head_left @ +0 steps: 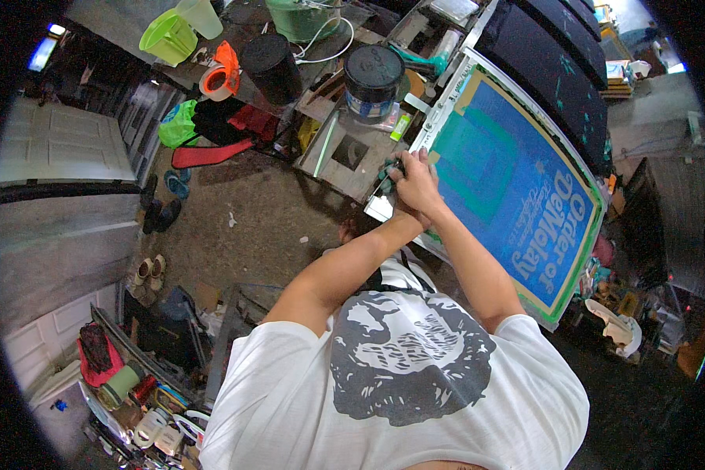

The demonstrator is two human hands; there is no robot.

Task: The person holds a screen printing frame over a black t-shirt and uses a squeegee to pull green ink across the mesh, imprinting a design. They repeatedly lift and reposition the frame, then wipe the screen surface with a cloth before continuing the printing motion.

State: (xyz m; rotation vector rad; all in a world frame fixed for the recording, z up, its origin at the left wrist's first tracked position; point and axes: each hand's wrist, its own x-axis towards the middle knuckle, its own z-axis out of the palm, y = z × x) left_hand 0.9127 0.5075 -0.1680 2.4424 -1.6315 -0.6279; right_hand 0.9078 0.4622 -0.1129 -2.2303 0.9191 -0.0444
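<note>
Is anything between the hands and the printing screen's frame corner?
Nothing visible. Both hands, right hand and left hand, are already at the corner of the screen frame, pressed together there; what the fingers grip is too small to tell.

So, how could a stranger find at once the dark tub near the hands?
Start from the big blue framed screen lying tilted on the right. Beyond its upper left corner, past both hands, a round tub stands on the cluttered bench. It alone has a flat black lid and a blue band around its side.

A cluttered workbench [345,168] carries a black can [372,78], a black tub [272,66] and a blue framed screen [509,188].
</note>
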